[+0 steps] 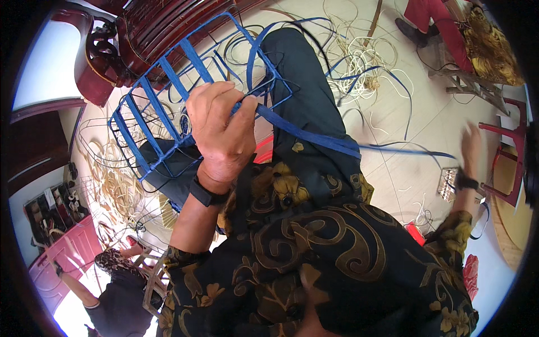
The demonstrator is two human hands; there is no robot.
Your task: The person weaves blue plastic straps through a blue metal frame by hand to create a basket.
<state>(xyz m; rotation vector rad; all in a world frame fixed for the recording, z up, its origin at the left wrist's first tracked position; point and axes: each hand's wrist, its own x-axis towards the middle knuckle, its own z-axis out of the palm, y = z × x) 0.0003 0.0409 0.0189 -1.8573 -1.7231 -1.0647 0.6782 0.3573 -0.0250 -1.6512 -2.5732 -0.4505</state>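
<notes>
A wire basket frame, partly wrapped in blue flat strip, lies tilted across my thighs. My left hand is closed over its near edge, pinching the strip there; its fingertips are partly hidden. From that hand the blue strip runs across my right knee and out to the far right. My right hand, blurred by motion, is stretched out at the strip's far end, and the strip is drawn nearly straight toward it. Several blue bands cross the frame's side at intervals, with bare gaps between them.
Loose pale and blue strips lie tangled on the tiled floor beyond my right knee. More pale strips and wire frames are heaped at left. A carved wooden bench stands ahead. A red stool is at right. Other people sit nearby.
</notes>
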